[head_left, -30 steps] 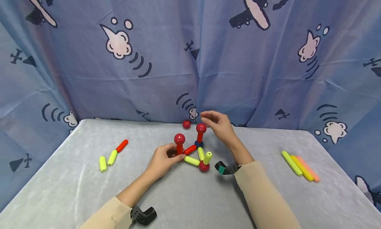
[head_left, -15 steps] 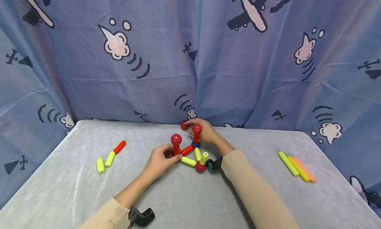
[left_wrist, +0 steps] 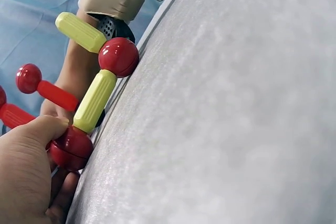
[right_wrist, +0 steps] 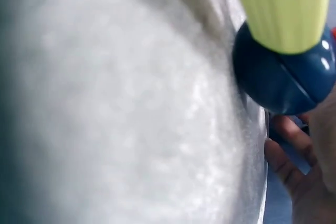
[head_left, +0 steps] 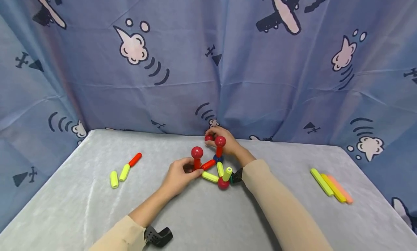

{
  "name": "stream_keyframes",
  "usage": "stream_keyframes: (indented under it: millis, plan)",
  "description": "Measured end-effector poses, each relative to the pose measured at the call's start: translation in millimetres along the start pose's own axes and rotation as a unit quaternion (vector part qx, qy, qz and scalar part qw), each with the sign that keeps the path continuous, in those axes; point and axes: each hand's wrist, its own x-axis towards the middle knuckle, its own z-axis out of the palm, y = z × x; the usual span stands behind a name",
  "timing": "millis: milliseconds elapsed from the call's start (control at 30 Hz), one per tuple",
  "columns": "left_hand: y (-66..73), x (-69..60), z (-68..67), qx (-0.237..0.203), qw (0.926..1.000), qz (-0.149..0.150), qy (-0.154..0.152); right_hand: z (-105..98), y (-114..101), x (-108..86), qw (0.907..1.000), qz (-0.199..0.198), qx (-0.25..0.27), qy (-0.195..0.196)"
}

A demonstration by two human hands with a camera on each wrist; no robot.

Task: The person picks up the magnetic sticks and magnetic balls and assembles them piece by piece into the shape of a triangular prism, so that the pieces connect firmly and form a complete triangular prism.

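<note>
Six balls (head_left: 197,152), nine short rods (head_left: 114,179), three long sticks (head_left: 333,188)

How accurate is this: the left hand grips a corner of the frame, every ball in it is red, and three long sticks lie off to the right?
One slip: the ball under the rear upright is blue, plainest in the right wrist view. The rest holds: the left hand grips a corner of the frame, and three long sticks lie off to the right.

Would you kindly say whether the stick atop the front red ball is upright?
Upright: the yellow-green stick rises from the front red ball, free end uppermost.
</note>
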Motion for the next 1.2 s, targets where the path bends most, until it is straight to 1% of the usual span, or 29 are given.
stream_keyframes:
  millis: [67,133,233,300,367,433,500,600,733,833,933,1000,1067,1200]
  plan:
    - [1.7,3.1,1.6,0.004,1.0,0.0,0.0,-4,0,-1.1,1.0,0.002,-0.003,-0.003]
    - [4.3,8.2,4.8,0.009,0.9999,0.006,-0.007,-12,1,-5.0,0.9999,0.013,-0.007,-0.003]
    - [9.9,16.4,11.1,0.013,0.9993,0.021,-0.027,-30,5,-15.3,0.9982,0.059,0.005,0.011]
    - [13.2,19.7,14.2,0.012,0.999,0.026,-0.035,-41,6,-23.6,0.9943,0.099,0.026,0.029]
    - [15.5,20.2,15.2,0.012,0.999,0.024,-0.035,-51,4,-31.8,0.9886,0.133,0.052,0.048]
    - [16.0,19.1,14.3,0.012,0.9993,0.02,-0.029,-60,0,-39.8,0.984,0.151,0.068,0.066]
    - [14.9,17.2,12.2,0.01,0.9996,0.014,-0.023,-68,-7,-48.5,0.9813,0.158,0.081,0.075]
    - [11.2,14.7,8.7,0.009,0.9998,0.009,-0.018,-81,-20,-62.0,0.9823,0.153,0.073,0.08]
    - [7.5,11.4,4.2,0.006,0.9999,0.004,-0.011,-97,-42,-82.2,0.9867,0.135,0.061,0.067]
    - [5.3,8.7,1.6,0.009,0.9999,-0.001,-0.01,-105,-57,-100.2,0.9879,0.121,0.082,0.053]
    - [3.9,6.1,-0.6,0.015,0.9998,-0.004,-0.013,-105,-66,-117.5,0.9853,0.114,0.119,0.045]
    - [3.5,4.5,-2.0,0.019,0.9997,-0.003,-0.012,-103,-69,-124.6,0.9848,0.103,0.135,0.038]
    - [3.4,2.7,-3.1,0.019,0.9997,-0.004,-0.012,-99,-70,-128.1,0.9847,0.088,0.148,0.028]
    - [1.5,-1.2,-2.9,0.015,0.9998,-0.007,-0.015,-94,-72,-131.2,0.9871,0.047,0.153,-0.002]
